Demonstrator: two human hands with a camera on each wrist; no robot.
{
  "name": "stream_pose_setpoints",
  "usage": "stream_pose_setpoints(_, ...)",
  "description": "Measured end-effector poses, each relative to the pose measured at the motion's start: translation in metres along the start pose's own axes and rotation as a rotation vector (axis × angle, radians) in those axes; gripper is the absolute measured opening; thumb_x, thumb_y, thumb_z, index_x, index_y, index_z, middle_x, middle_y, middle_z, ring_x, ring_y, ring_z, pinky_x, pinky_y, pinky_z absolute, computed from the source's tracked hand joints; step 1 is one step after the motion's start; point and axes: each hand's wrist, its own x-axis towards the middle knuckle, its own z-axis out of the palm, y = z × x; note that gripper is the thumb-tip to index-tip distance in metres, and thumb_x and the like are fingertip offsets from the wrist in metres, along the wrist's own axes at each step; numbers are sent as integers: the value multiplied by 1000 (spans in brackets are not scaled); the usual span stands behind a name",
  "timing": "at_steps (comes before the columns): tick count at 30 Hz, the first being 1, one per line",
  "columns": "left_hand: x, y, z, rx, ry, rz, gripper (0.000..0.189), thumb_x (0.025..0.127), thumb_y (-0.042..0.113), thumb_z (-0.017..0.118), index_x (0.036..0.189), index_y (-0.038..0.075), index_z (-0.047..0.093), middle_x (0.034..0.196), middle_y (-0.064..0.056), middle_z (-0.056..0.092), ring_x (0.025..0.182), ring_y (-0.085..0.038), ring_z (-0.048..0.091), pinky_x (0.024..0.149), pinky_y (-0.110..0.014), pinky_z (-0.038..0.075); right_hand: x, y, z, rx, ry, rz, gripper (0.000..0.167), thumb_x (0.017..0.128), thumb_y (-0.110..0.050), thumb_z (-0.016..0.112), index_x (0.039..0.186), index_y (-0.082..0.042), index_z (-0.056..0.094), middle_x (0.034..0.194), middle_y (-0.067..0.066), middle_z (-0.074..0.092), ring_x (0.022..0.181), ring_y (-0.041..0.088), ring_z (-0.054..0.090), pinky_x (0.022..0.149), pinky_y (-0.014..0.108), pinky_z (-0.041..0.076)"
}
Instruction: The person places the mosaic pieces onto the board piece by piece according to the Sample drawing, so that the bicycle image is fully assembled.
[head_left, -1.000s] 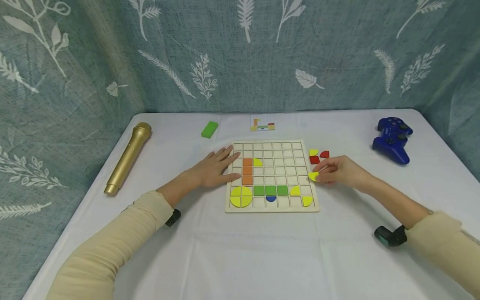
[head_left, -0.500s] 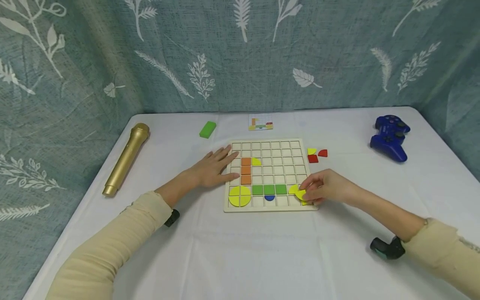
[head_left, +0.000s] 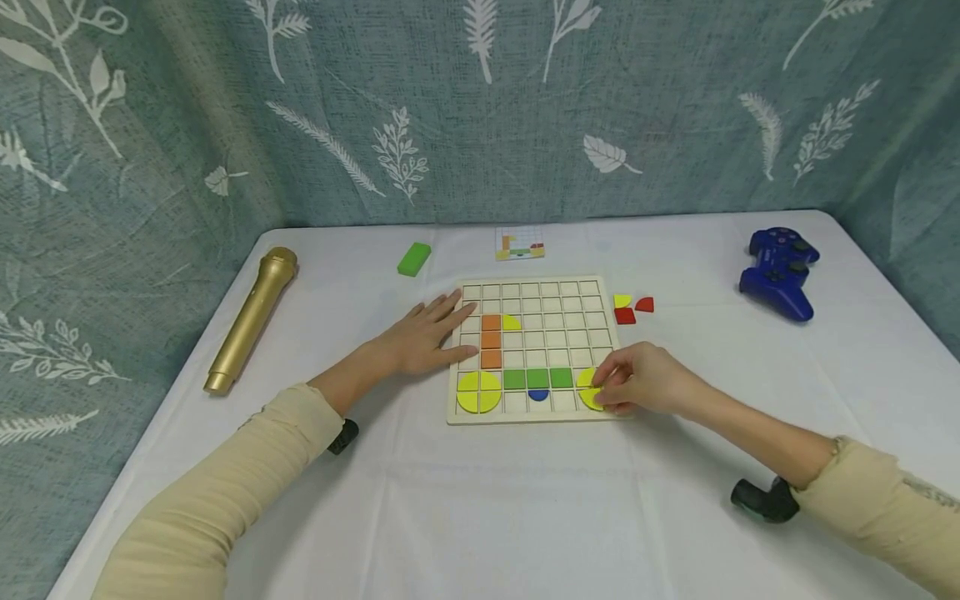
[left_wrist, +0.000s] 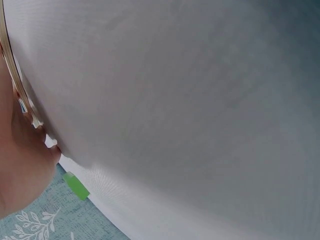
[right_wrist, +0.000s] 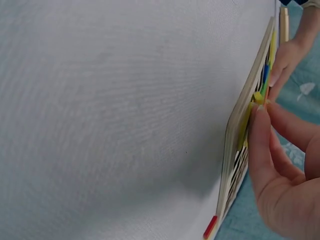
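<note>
A wooden grid board (head_left: 576, 292) lies on the white table. With fingers spread, my left hand (head_left: 423, 342) rests on its left edge. My right hand (head_left: 647, 379) pinches a yellow quarter-circle tile (head_left: 589, 399) between thumb and fingertips, low over the board's lower right cells. Just above it, another yellow quarter tile (head_left: 585, 377) is partly hidden by the fingers. In the right wrist view, the pinched tile (right_wrist: 258, 98) appears tilted at the fingertips. Orange squares (head_left: 491, 339), green squares (head_left: 537, 378), a blue half-circle tile (head_left: 537, 395) and a yellow circle of quarters (head_left: 478, 392) sit in the grid.
Right of the board lie a yellow quarter tile (head_left: 622, 300), a red square tile (head_left: 625, 316) and a red quarter tile (head_left: 645, 305). Behind it are a pattern card (head_left: 519, 243) and green block (head_left: 414, 259). A gold microphone (head_left: 255, 321) lies left, a blue game controller (head_left: 780, 275) right.
My right hand has carried the yellow quarter tile from beside the board's right edge leftward and down to the lower right cells. The left hand stays on the board.
</note>
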Motion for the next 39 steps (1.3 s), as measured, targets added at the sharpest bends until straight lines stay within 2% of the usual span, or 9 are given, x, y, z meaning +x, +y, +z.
stream_pose_setpoints(4,0,0,0,1,12,6,77,97,58,39,155,18,9,159,-10,-3,144,-30,0,113,-51,3,-1,-2,-1,-10,16,-5,19,85,-16,74,98,-2,69,71,6,60,59,17,59,58,28,51)
stream_pose_setpoints(14,-2,-1,-2,-9,22,18,77,97,58,39,155,18,9,158,-11,-3,144,-31,0,113,-52,3,-5,-7,-3,101,-31,-11,23,92,-19,65,105,1,66,78,7,66,64,18,61,58,28,52)
stream_pose_setpoints(21,-1,-3,-2,1,14,10,78,96,59,38,155,18,8,159,-10,-5,144,-30,-1,113,-51,2,-5,-5,-1,168,-148,-56,31,93,-23,65,116,-2,65,84,8,70,69,21,63,60,31,53)
stream_pose_setpoints(24,-1,-3,-2,-1,13,12,78,97,59,38,155,18,7,158,-10,-5,144,-30,-1,113,-51,2,-5,-6,0,164,-164,-75,35,92,-24,66,120,-2,63,81,8,69,71,22,64,60,33,54)
stream_pose_setpoints(29,-1,-2,-2,-7,12,13,77,97,58,38,155,17,8,158,-10,-5,144,-31,-1,113,-52,2,-3,-5,-7,142,-142,-81,35,93,-22,65,120,-1,62,85,8,70,72,23,64,60,32,54)
stream_pose_setpoints(32,-1,-2,-3,-1,4,5,77,97,59,38,155,19,7,158,-9,-5,144,-29,-2,113,-51,2,5,1,-19,176,-117,-46,37,95,-23,62,122,2,60,93,9,69,79,22,64,65,31,54)
stream_pose_setpoints(39,0,0,-1,8,-11,-3,78,96,61,37,155,20,7,158,-8,-5,144,-28,-2,113,-49,2,31,19,-60,427,65,79,48,102,-21,50,137,10,40,120,21,59,89,12,64,81,25,52)
